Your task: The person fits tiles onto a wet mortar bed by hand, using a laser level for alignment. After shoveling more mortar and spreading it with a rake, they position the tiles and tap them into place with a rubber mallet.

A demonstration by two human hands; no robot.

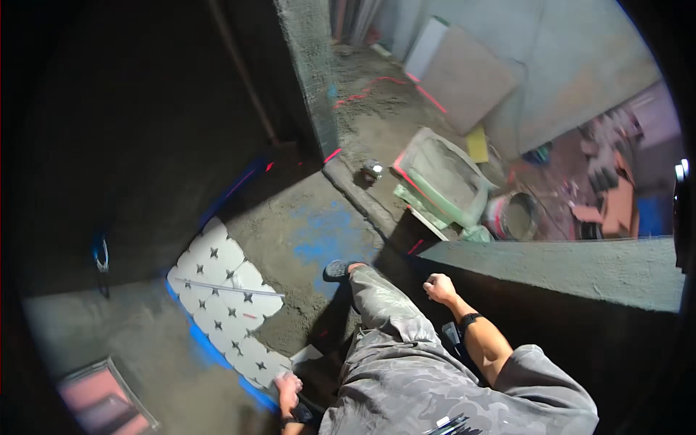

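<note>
White scalloped tiles [225,319] with dark star-shaped gaps lie on grey mortar [290,322] along the lower left wall. A thin metal straightedge strip [230,289] rests across them. At the near end of the tiles is my left hand [288,386], its fingers bent but apart and seeming to touch the last tile's edge. Beside it a small pale flat piece [307,354] shows partly. My right hand [439,288] hangs in the air right of my leg, closed; whatever is inside it is hidden. My shoe [337,271] stands on the blue-marked mortar bed.
A raised curb [355,194] borders the bed. Past it stand a mortar tub [451,177], a bucket [516,216], a small bright-lit device [372,170] and a large leaning panel [467,76]. A low wall [565,268] runs to my right. Red laser lines cross the floor.
</note>
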